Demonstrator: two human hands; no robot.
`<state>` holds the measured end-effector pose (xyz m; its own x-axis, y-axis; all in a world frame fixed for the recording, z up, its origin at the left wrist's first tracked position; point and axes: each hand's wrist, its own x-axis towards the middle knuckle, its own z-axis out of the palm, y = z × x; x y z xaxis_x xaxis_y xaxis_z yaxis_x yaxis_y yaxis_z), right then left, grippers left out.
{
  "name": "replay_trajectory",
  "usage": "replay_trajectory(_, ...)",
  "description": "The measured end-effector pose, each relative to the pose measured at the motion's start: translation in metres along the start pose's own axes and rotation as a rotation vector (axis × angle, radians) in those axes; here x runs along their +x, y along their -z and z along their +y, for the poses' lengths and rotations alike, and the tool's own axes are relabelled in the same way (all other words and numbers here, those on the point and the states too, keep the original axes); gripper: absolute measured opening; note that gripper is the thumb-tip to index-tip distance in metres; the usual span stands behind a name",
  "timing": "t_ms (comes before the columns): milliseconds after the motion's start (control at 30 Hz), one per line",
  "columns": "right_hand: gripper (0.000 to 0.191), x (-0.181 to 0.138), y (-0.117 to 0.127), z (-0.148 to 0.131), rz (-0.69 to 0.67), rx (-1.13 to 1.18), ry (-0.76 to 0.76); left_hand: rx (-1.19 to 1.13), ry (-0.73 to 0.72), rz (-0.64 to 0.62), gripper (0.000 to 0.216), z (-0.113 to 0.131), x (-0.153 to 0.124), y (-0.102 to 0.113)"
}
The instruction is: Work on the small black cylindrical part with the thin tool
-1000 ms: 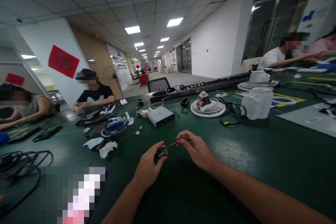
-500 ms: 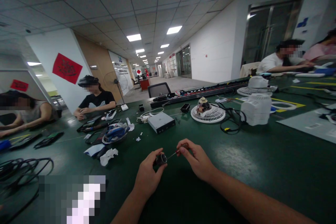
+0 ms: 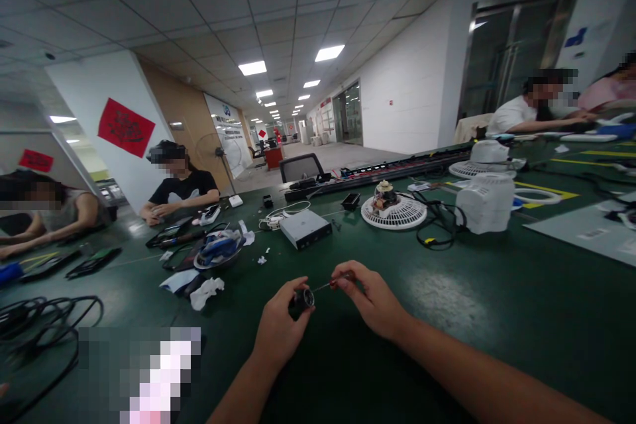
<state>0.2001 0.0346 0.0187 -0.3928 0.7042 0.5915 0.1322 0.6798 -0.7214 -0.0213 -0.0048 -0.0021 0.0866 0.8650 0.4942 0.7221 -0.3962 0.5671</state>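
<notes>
Between the thumb and fingers of my left hand (image 3: 284, 318) is a small black cylindrical part (image 3: 303, 300) with a pale ring at its open end, which faces right. My right hand (image 3: 370, 298) grips a screwdriver (image 3: 342, 280) by its dark reddish handle. The thin shaft points left, and its tip is at or very near the rim of the cylinder; whether they touch I cannot tell. Both hands are held above the green table (image 3: 348, 371). Beyond them lies a silver disc drive (image 3: 305, 230).
Behind stand a white fan grille with a motor (image 3: 392, 207), a white plastic housing (image 3: 485, 204) and black cables (image 3: 437, 225). On the left are a bowl of blue cloth (image 3: 218, 248), crumpled white paper (image 3: 206, 293) and coiled black cables (image 3: 44, 318). Several people sit around the table.
The screwdriver and my right hand have shifted very slightly left and up. The cylinder has turned a little, so its open end shows more toward me. Both grips stay the same.
</notes>
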Motion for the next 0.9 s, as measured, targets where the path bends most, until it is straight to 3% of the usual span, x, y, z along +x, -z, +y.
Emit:
replay_trajectory(433, 0.019, 0.0001, -0.0001, 0.0003, -0.06, 0.068, -0.016, -0.002, -0.005, -0.012, 0.047, 0.0048, 0.0012, 0.0013)
replay_trajectory(900, 0.019, 0.0011, 0.0002, -0.0028, -0.012, -0.033, -0.005, -0.023, 0.042, -0.026, 0.047, 0.0088, 0.0028, 0.0041)
